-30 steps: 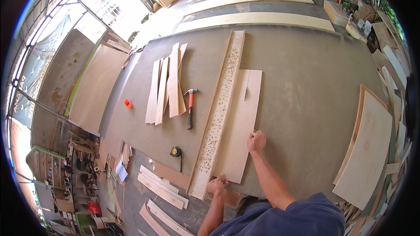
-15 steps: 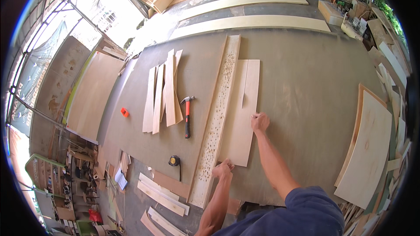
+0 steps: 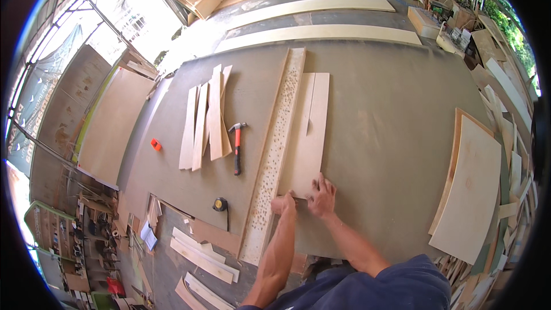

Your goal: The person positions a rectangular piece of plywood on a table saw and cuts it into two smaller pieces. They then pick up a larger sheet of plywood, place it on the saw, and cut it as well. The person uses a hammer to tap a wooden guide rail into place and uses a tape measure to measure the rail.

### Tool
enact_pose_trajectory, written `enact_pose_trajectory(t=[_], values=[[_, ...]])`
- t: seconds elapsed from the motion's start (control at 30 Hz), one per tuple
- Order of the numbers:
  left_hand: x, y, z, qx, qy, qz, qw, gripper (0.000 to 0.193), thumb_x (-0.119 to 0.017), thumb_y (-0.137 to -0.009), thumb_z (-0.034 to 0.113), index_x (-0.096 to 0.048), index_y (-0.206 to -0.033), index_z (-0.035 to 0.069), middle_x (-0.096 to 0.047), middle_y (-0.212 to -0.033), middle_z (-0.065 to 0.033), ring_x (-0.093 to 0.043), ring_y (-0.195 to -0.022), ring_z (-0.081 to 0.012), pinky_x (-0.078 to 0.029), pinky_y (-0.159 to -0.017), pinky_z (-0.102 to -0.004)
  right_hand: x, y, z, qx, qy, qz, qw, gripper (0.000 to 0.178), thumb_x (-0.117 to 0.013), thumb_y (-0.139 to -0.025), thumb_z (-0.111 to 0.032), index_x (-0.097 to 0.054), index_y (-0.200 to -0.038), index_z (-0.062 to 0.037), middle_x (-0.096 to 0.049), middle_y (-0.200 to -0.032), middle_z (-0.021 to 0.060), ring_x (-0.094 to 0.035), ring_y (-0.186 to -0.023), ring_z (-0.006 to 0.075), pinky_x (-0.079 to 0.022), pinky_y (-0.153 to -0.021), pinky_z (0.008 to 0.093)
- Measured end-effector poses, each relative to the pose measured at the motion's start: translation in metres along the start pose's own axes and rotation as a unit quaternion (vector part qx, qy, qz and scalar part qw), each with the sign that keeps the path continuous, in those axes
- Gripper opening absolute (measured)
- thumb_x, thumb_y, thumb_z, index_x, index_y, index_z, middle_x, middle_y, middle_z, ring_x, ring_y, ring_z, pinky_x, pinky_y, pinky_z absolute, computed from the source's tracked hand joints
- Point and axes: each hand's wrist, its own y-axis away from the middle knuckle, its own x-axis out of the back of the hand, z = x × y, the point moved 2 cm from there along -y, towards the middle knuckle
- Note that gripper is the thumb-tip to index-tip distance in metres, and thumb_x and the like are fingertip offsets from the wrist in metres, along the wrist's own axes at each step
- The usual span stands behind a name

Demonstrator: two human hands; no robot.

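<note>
A pale plywood board (image 3: pixel 301 152) with a narrow slit from its far end lies against a long strip (image 3: pixel 279 138) covered in dark specks. My left hand (image 3: pixel 283 204) is closed at the board's near left corner, pinching its edge beside the strip. Fingers apart, my right hand (image 3: pixel 323 198) touches the same board's near right corner. Left of the strip are a claw hammer (image 3: pixel 237 149) with a red and black handle and a yellow and black tape measure (image 3: pixel 220 204). Several thin wooden slats (image 3: pixel 201 123) lie stacked loosely beyond them.
A small orange tool (image 3: pixel 155 144) sits at the left of the big brown worktop (image 3: pixel 396 138). Plywood sheets (image 3: pixel 468 189) lean along the right. Two long pale planks (image 3: pixel 321 33) lie beyond the far edge. Offcuts (image 3: pixel 204 261) lie below left.
My right hand has slid down the board's right edge to its near corner, close to my left hand, and its fingers have spread. My left hand stays at the near left corner.
</note>
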Motion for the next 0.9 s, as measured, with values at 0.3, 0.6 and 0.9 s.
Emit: enact_pose_trajectory(t=[0.3,0.6,0.9], values=[[0.051,-0.012,0.039,-0.651,-0.381,-0.140,0.642,0.075,-0.076,-0.076,0.016,-0.050,-0.146,0.007,-0.041,-0.155,-0.0061,-0.027,-0.147,-0.0329,-0.025,-0.117,-0.0507,0.002,0.022,0.012,0.038,0.033,-0.023,0.998,0.060,-0.058,-0.101,-0.034,-0.046,-0.155,-0.0112,-0.026,-0.169,0.0117,-0.020,-0.154,0.0356,-0.014,-0.123,0.0600],[0.026,-0.056,0.081,-0.664,-0.442,-0.202,0.569,0.081,-0.076,-0.081,0.026,-0.042,-0.153,0.012,-0.038,-0.160,-0.0046,-0.023,-0.150,-0.0331,-0.019,-0.118,-0.0555,0.006,-0.018,0.024,0.048,0.076,0.018,0.996,0.059,-0.063,-0.097,-0.039,-0.053,-0.149,-0.0125,-0.036,-0.165,0.0103,-0.027,-0.150,0.0319,-0.017,-0.119,0.0606],[-0.023,-0.086,0.143,-0.672,-0.437,-0.196,0.565,0.079,-0.079,-0.081,0.030,-0.045,-0.150,0.012,-0.039,-0.157,-0.0012,-0.024,-0.149,-0.0324,-0.019,-0.117,-0.0602,0.022,-0.099,0.049,0.042,0.075,-0.004,0.996,0.057,-0.061,-0.099,-0.041,-0.052,-0.151,-0.0176,-0.038,-0.164,0.0068,-0.028,-0.151,0.0280,-0.017,-0.120,0.0609]])
